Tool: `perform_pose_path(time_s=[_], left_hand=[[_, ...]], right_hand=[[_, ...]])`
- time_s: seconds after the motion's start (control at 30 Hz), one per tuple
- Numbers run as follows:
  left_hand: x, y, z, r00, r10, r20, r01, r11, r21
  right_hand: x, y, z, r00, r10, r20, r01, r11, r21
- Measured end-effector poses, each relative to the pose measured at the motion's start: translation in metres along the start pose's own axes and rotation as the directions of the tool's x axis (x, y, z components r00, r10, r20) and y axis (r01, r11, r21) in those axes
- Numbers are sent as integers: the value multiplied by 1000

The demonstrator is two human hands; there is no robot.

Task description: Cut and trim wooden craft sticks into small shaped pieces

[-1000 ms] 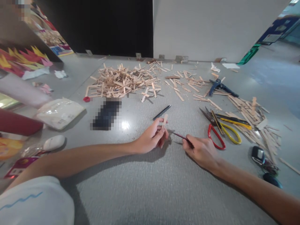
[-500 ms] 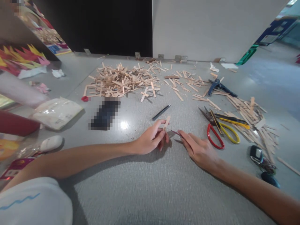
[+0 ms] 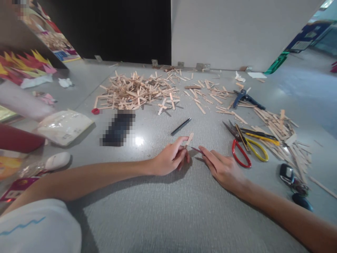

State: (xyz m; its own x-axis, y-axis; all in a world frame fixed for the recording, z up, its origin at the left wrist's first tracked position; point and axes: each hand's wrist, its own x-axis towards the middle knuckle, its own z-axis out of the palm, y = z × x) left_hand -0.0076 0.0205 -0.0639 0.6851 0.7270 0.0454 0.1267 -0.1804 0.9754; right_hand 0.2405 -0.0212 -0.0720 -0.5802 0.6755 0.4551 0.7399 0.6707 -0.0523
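Observation:
My left hand (image 3: pixel 171 158) pinches a short wooden craft stick (image 3: pixel 190 139) between thumb and fingers, its rounded end pointing up and away. Closed around a slim, dark, pen-like tool (image 3: pixel 197 150), my right hand (image 3: pixel 223 168) rests low over the table. The tool's thin tip points left, close to the lower part of the stick; whether the two touch, I cannot tell. Just beyond my hands lies a dark pen (image 3: pixel 181 126). Scissors (image 3: pixel 241 153) with one red and one yellow handle lie right of my right hand.
A big heap of craft sticks (image 3: pixel 137 89) lies at the back, with more sticks (image 3: pixel 279 130) at right. Around them are blue-handled pliers (image 3: pixel 241 98), a black-and-yellow cutter (image 3: pixel 263 137), keys (image 3: pixel 300 186), a blurred dark phone-like object (image 3: pixel 118 130), a plastic packet (image 3: pixel 65 126) and a white mouse (image 3: pixel 58 160).
The stick in my left hand has shifted slightly right and tilted more to the right. The tool tip in my right hand has come a little closer to it.

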Motion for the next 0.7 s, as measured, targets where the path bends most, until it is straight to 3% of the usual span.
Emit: perform_pose_path(time_s=[0.27,0.47,0.7], left_hand=[[0,1,1,1000,-2,-12,3,1000,29],[-2,-6,1,998,30,-50,-17,971,238],[-4,-15,1,999,34,7,-34,947,319]], right_hand=[[2,-3,-3,1000,-12,-9,12,997,-80],[1,-4,-3,999,-41,-23,38,994,-105],[-1,-10,-14,987,-149,53,158,933,-322]])
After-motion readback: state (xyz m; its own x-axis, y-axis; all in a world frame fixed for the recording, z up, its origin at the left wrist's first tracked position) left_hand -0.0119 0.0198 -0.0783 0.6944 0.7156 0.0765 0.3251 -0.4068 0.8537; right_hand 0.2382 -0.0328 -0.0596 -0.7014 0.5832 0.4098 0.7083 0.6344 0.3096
